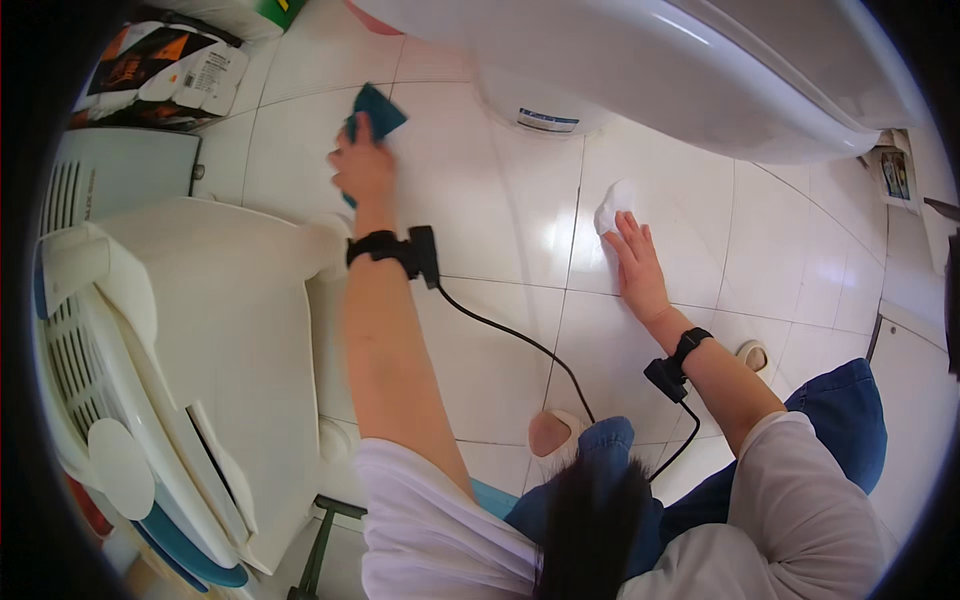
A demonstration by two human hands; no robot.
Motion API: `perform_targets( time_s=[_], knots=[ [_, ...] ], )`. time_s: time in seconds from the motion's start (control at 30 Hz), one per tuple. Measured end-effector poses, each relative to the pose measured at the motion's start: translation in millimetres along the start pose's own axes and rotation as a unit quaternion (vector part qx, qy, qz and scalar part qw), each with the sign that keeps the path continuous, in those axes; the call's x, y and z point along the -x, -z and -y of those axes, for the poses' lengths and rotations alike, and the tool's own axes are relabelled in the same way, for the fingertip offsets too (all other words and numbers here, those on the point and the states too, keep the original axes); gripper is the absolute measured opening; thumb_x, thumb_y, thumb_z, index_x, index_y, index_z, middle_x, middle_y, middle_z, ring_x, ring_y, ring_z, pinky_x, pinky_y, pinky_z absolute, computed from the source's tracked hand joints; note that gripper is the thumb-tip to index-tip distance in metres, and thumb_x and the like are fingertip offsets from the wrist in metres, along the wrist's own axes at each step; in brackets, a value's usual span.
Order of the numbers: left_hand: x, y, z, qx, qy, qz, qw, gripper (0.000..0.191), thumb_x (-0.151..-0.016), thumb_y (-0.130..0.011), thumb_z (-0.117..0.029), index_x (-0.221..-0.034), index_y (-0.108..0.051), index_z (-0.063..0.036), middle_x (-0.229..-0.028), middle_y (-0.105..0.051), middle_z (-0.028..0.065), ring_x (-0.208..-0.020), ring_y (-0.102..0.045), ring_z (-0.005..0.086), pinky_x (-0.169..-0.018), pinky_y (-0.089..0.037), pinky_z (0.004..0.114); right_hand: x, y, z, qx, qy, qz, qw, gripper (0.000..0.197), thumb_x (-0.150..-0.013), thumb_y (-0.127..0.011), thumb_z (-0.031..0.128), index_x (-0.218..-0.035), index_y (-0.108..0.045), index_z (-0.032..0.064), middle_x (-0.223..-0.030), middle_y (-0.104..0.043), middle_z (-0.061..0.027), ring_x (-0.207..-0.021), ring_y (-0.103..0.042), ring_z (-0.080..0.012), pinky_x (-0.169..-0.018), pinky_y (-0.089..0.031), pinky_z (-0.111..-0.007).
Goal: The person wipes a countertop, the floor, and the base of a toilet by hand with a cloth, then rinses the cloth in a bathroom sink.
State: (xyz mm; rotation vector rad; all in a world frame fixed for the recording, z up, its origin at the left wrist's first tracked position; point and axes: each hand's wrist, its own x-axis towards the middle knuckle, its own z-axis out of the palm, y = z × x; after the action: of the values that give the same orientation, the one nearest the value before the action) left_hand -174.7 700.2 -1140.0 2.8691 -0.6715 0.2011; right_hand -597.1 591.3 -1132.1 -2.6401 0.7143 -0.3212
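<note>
My left hand point(364, 166) is stretched far forward, low over the white floor tiles point(487, 225), and grips a dark green cloth point(382, 114); part of the cloth shows past the fingers and a bit below the palm. The hand is slightly blurred. To the right, my right hand point(637, 262) has its fingers extended, with the fingertips on a crumpled white cloth or tissue point(616, 206) lying on the tiles. Whether the fingers grip it or only press on it cannot be told. Both wrists carry black straps with a small cabled device.
A white plastic appliance or bin point(240, 300) stands close by my left forearm. Behind it are a grey vented box point(127, 169) and a printed package point(172, 75). A white ceramic fixture point(645, 67), apparently a toilet, overhangs the floor ahead. Black cables run back from both wrists.
</note>
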Motion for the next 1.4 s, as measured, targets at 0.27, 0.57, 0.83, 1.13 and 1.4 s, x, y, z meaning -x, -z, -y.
perform_targets(
  time_s=[0.27, 0.57, 0.83, 1.13, 1.4],
  knots=[
    [80.0, 2.0, -109.1, 0.058, -0.242, 0.001, 0.969, 0.054, -0.075, -0.071, -0.022, -0.128, -0.06, -0.0276, -0.13, -0.052, 0.004, -0.112, -0.05, 0.0303, -0.077, -0.048, 0.048, 1.0, 9.2, -9.1, -0.002, 0.002, -0.002, 1.0, 0.046, -0.083, -0.046, -0.01, -0.126, -0.055, 0.0051, -0.145, -0.044, -0.0161, -0.138, -0.037, -0.0341, -0.115, -0.028, -0.05],
    [201.3, 28.1, -140.9, 0.227, -0.285, 0.084, 0.928, 0.052, -0.074, -0.073, -0.011, -0.125, -0.062, -0.0159, -0.125, -0.051, 0.0125, -0.111, -0.049, 0.0331, -0.09, -0.046, 0.043, 37.4, 11.6, -47.1, 0.017, -0.133, -0.12, 0.984, 0.046, -0.084, -0.044, -0.01, -0.128, -0.052, 0.0028, -0.145, -0.045, -0.0181, -0.139, -0.036, -0.0337, -0.116, -0.029, -0.046],
    [196.4, 27.0, -150.4, 0.214, -0.266, 0.115, 0.933, 0.043, -0.081, -0.067, -0.01, -0.124, -0.064, -0.0092, -0.124, -0.05, 0.0155, -0.109, -0.049, 0.0348, -0.092, -0.046, 0.041, 5.9, -11.8, -24.0, -0.059, -0.167, -0.185, 0.967, 0.061, -0.076, -0.044, -0.016, -0.134, -0.047, 0.0008, -0.145, -0.042, -0.0229, -0.141, -0.032, -0.037, -0.118, -0.024, -0.047],
    [175.6, 13.3, -112.1, 0.328, -0.126, 0.019, 0.936, 0.039, -0.086, -0.064, -0.02, -0.124, -0.064, -0.0117, -0.114, -0.051, 0.0177, -0.106, -0.054, 0.0338, -0.093, -0.045, 0.041, -37.1, -16.1, 14.3, -0.095, 0.012, -0.014, 0.995, 0.058, -0.08, -0.049, -0.008, -0.138, -0.043, -0.0003, -0.149, -0.038, -0.0202, -0.143, -0.029, -0.0335, -0.119, -0.021, -0.045],
    [182.7, 22.1, -104.1, 0.311, -0.145, 0.041, 0.939, 0.039, -0.087, -0.063, -0.021, -0.125, -0.064, -0.0111, -0.117, -0.05, 0.0183, -0.107, -0.053, 0.0344, -0.094, -0.045, 0.042, 14.0, 29.2, -17.3, 0.092, 0.074, 0.042, 0.992, 0.046, -0.088, -0.051, 0.01, -0.134, -0.05, 0.0057, -0.147, -0.043, -0.0085, -0.135, -0.04, -0.0271, -0.112, -0.03, -0.043]
  ],
)
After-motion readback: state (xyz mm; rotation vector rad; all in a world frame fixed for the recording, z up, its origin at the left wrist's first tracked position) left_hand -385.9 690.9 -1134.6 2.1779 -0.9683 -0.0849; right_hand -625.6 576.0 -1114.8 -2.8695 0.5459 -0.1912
